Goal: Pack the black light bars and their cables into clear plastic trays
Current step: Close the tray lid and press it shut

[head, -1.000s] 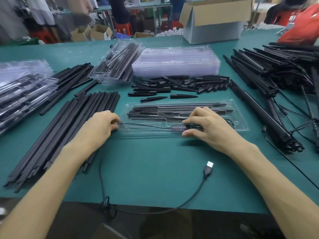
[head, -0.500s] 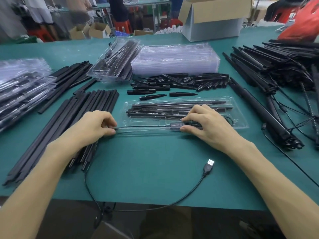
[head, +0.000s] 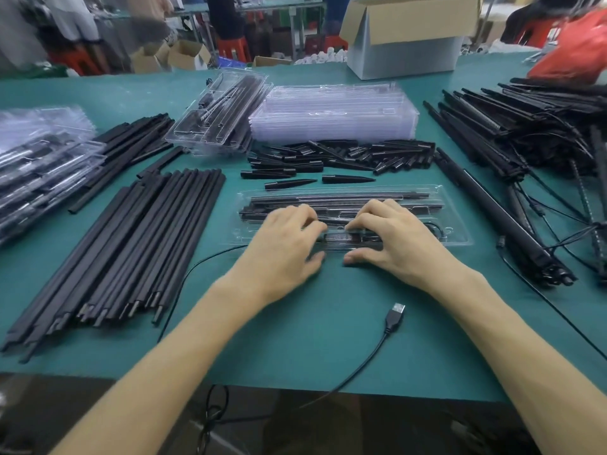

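Note:
A clear plastic tray (head: 455, 221) lies in the middle of the green table with black light bars (head: 341, 200) in its far slots. My left hand (head: 284, 249) and my right hand (head: 395, 244) sit side by side over the tray's near slot. Their fingertips press down on a black cable part (head: 341, 239) there, and both thumbs lie on the table in front of the tray. A thin black cable (head: 203, 262) leaves the tray's left side and curves off the table's front edge. Its USB plug (head: 395, 315) lies loose near me.
Long black bars (head: 131, 244) lie in a row at the left, with packed trays (head: 39, 165) beyond them. Empty clear trays (head: 331, 113) are stacked at the back, short black end pieces (head: 345, 156) in front. Cabled bars (head: 525, 133) are piled at the right. A cardboard box (head: 407, 37) stands behind.
My left hand has let go of the cable at the tray's left end and moved right, next to my right hand. The cable now lies along the near slot.

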The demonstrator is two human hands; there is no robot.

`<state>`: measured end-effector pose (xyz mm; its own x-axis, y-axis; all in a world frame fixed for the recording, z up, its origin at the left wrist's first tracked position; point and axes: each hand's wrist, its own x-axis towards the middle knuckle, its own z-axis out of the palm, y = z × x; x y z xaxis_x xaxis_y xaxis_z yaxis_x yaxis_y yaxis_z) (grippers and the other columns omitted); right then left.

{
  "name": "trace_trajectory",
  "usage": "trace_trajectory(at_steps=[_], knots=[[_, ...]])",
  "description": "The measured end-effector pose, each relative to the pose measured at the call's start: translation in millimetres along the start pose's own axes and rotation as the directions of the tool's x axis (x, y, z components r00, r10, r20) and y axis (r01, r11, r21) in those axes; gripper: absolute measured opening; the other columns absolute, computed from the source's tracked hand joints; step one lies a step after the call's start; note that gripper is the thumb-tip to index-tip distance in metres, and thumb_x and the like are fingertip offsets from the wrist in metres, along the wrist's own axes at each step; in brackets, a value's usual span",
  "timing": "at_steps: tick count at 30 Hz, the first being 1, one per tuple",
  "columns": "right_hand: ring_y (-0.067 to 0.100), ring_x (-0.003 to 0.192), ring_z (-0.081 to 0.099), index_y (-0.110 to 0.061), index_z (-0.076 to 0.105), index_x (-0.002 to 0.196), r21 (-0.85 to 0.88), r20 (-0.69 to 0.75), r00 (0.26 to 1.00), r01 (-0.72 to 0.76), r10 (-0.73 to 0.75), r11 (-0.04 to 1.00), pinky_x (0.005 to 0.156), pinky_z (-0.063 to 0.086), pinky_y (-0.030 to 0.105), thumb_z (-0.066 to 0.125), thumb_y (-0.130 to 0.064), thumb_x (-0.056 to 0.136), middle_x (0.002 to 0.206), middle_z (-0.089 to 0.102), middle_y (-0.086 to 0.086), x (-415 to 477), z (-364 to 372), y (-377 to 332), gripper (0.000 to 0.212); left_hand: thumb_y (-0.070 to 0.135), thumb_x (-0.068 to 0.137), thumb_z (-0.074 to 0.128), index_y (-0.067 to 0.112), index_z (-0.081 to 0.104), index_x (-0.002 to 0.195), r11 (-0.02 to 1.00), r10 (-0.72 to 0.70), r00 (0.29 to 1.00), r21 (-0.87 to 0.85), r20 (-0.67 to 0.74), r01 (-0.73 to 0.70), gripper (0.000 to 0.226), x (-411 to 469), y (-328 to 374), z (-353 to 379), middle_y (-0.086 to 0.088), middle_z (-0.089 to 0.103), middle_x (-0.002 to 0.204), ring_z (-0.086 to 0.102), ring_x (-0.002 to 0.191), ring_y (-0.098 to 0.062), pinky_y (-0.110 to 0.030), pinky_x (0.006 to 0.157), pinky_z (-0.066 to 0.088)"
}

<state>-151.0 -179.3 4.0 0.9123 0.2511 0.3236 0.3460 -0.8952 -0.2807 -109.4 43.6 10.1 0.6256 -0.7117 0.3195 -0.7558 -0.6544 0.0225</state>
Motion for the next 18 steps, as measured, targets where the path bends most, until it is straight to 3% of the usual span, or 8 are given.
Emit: trace_trajectory(at_steps=[3,7,11,15,18], knots=[[0.024,0.1,0.051,-0.011,0.071,0.112,-0.03,-0.037,0.999,0.027,-0.028,0.999,0.094,0.043,0.04,0.077,-0.045,0.082,0.105,0.061,0.002,0,1,0,0.046,0.025,0.093,0.054,0.008,0.061,0.122,0.998,0.024,0.999,0.061,-0.03,-0.022,0.034,10,10,10,-0.008,0.056,0.124,0.051,0.116,-0.03,-0.041,0.101,0.04],[0.031,0.091,0.056,-0.004,0.072,0.101,-0.109,-0.129,0.987,0.086,-0.1,0.99,0.083,0.048,0.047,0.073,-0.03,0.09,0.096,0.062,0.009,0,4,-2,0.028,0.026,0.093,0.058,0.008,0.063,0.118,0.994,0.045,0.997,0.101,-0.07,-0.038,0.032,15,10,13,-0.008,0.06,0.118,0.053,0.112,-0.031,-0.041,0.094,0.044],[0.032,0.089,0.055,-0.002,0.07,0.098,-0.167,-0.162,0.98,0.084,-0.112,0.982,0.081,0.047,0.045,0.068,-0.028,0.094,0.095,0.06,0.011,1,4,-4,0.027,0.026,0.093,0.057,0.01,0.064,0.112,0.989,0.034,0.992,0.144,-0.125,-0.015,0.026,19,13,18,-0.007,0.061,0.113,0.054,0.107,-0.03,-0.041,0.089,0.045],[0.031,0.089,0.055,-0.003,0.07,0.099,-0.189,-0.225,0.968,0.066,-0.109,0.98,0.081,0.047,0.043,0.061,-0.028,0.098,0.096,0.06,0.01,3,2,-5,0.026,0.005,0.087,0.061,0.011,0.063,0.106,0.974,0.029,0.971,0.224,-0.237,0.026,0.021,26,13,22,-0.007,0.061,0.104,0.056,0.098,-0.03,-0.039,0.083,0.045],[0.031,0.089,0.056,-0.003,0.07,0.1,-0.2,-0.255,0.961,0.051,-0.103,0.978,0.081,0.048,0.044,0.062,-0.027,0.098,0.096,0.061,0.01,5,2,-5,0.025,0.0,0.085,0.063,0.011,0.065,0.094,0.964,0.021,0.947,0.256,-0.32,0.066,0.014,32,15,24,-0.007,0.063,0.092,0.059,0.088,-0.03,-0.038,0.075,0.047]])
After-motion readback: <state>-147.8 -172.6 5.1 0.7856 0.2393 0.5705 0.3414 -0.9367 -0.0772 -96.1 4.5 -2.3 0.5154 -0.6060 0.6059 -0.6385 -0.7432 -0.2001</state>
